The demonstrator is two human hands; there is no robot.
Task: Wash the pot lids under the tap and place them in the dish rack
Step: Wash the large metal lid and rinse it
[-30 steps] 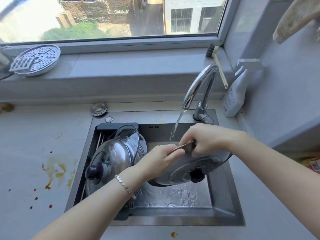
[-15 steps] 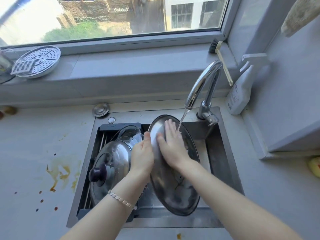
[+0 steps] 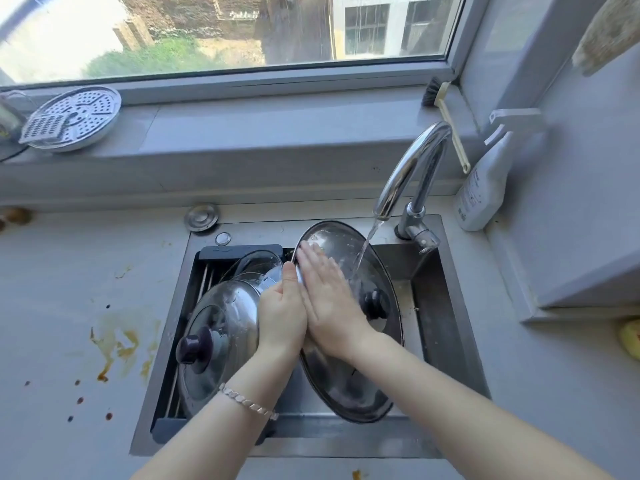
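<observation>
A large steel pot lid (image 3: 349, 386) stands on edge in the sink (image 3: 446, 327), its black knob facing right, under the running tap (image 3: 412, 171). My left hand (image 3: 282, 315) grips the lid's left rim. My right hand (image 3: 329, 299) lies flat on the lid's face with straight fingers, just left of the water stream. Several other lids (image 3: 221, 327) lean in the black dish rack (image 3: 221, 252) on the sink's left side; the front one has a dark knob.
A spray bottle (image 3: 485, 188) and a dish brush (image 3: 446, 123) stand right of the tap. A perforated steamer plate (image 3: 74, 116) sits on the windowsill. A sink plug (image 3: 202, 216) lies behind the sink. Brown stains (image 3: 117, 341) mark the left counter.
The lid went from lying tilted low in the sink to standing on edge. My right hand moved from gripping its rim to pressing flat on its face, sliding slightly down since.
</observation>
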